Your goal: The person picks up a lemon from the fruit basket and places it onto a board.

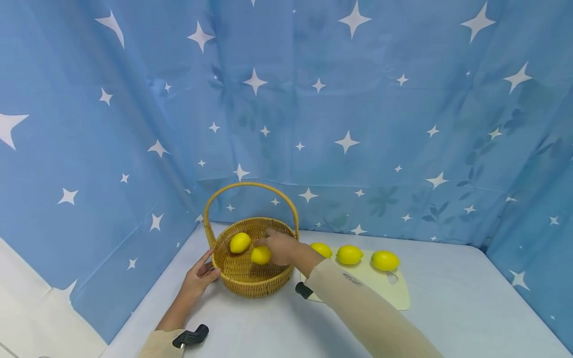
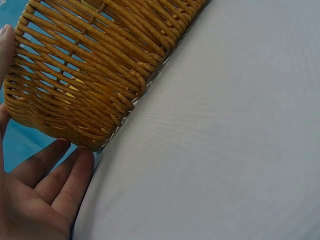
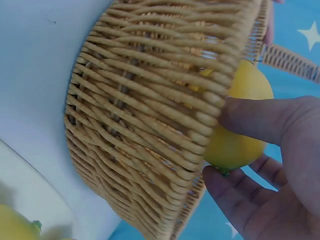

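Note:
A woven wicker basket [image 1: 250, 289] with a tall arched handle stands on the white table. My left hand [image 1: 197, 278] holds the basket's left side, with its thumb near the rim and fingertips [image 2: 82, 160] against the lower wall in the left wrist view. Inside the basket's opening, my right hand [image 1: 281, 247] grips a yellow lemon [image 3: 240, 145], thumb on one side and fingers on the other. Another lemon [image 1: 240, 242] lies in the basket, left of the held one.
Right of the basket, a cream cutting board [image 1: 389, 296] bears a row of three lemons, among them the middle lemon [image 1: 349, 254] and the right lemon [image 1: 385, 260]. My right forearm passes over the board's left part. A blue star-patterned curtain [image 1: 313, 114] hangs behind the table.

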`<state>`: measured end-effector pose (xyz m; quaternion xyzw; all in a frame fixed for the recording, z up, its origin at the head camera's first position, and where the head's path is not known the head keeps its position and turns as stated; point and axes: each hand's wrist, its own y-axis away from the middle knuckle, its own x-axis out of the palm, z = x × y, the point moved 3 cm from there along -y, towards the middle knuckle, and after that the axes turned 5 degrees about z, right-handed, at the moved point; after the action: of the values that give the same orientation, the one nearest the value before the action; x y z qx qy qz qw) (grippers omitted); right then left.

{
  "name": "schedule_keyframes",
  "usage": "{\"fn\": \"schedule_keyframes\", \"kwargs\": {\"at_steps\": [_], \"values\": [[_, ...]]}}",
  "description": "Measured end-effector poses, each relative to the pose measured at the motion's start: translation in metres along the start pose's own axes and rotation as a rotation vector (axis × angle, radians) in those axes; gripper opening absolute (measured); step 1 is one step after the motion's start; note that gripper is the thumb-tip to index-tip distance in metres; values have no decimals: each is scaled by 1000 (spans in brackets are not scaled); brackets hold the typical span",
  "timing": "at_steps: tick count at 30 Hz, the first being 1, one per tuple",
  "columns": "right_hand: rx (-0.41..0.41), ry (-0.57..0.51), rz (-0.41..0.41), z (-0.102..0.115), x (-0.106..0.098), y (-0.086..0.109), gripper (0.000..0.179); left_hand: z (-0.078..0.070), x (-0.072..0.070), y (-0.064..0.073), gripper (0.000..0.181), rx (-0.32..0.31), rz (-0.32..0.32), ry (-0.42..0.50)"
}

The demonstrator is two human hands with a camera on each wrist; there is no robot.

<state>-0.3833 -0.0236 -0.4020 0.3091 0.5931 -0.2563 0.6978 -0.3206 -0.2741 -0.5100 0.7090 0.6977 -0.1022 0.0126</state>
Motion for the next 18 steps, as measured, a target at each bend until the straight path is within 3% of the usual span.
{"fn": "schedule_keyframes", "kwargs": {"at_steps": [9, 18], "values": [[-68, 13, -44, 6, -10, 27, 57, 1, -1, 0, 69, 13, 3, 4], [-116, -25, -103, -3, -15, 58, 63, 1, 0, -1, 69, 8, -4, 3]]}}
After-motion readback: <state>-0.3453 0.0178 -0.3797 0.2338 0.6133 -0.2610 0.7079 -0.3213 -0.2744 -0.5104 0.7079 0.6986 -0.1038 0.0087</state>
